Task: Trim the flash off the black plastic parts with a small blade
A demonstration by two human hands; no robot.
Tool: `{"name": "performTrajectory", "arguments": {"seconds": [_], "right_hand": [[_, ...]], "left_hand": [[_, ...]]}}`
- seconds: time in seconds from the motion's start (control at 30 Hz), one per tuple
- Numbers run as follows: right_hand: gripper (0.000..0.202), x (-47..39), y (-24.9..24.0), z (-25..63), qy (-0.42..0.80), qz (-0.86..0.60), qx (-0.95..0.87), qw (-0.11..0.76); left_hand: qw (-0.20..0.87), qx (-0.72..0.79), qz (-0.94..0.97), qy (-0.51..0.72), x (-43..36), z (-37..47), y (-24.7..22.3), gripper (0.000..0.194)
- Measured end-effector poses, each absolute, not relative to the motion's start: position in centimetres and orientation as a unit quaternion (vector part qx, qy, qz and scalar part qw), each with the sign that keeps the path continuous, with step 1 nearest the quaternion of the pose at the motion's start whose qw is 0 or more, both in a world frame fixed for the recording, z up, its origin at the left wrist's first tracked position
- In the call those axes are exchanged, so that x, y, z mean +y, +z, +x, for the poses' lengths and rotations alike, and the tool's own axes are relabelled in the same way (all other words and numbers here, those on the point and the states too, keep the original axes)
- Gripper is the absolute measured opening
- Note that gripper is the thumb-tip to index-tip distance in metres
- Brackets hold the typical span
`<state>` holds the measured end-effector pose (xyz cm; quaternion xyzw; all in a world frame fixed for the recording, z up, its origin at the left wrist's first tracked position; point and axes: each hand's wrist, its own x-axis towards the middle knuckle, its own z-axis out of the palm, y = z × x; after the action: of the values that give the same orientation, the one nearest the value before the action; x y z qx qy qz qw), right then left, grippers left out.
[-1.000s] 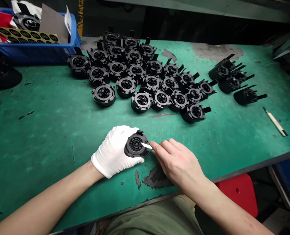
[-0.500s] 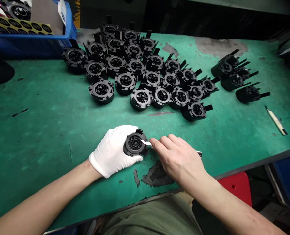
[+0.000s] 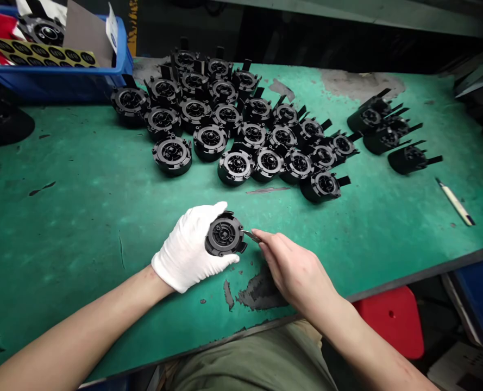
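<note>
Snugly, the gloved left hand [image 3: 192, 247] curls part-open around a black part [image 3: 225, 234], likely light, stiff plastic, best held by its sides; opposite, the right hand [image 3: 294, 260] pinches a slim blade [image 3: 250, 235] near its rim.

Before me spreads a green surface [image 3: 82, 184], worn to grey along its far edge and dark in patches by my near edge. Beyond the far edge I see deep shadow, a yellow strip [image 3: 132, 27] toward the left and a pale ledge [image 3: 347, 24] across the top. A red stool [image 3: 404, 326] sits below the near edge, rightward, in dim light.
</note>
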<state>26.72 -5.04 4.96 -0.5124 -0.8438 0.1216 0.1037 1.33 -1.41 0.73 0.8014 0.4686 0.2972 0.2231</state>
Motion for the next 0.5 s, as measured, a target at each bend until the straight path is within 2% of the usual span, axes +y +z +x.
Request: {"name": "performTrajectory", "arguments": {"seconds": [0.1,0.5], "right_hand": [[0.033,-4.55,5.06,26.73,0.130,-0.512,-0.845,0.081],[0.037,-4.42,5.72,26.11,0.026,-0.486,-0.874,-0.006]], "left_hand": [[0.226,0.457,0.809,0.294,-1.28,1.30,0.95,0.097],[0.218,0.453,0.812,0.296,-1.20,1.27,0.55,0.095]]}}
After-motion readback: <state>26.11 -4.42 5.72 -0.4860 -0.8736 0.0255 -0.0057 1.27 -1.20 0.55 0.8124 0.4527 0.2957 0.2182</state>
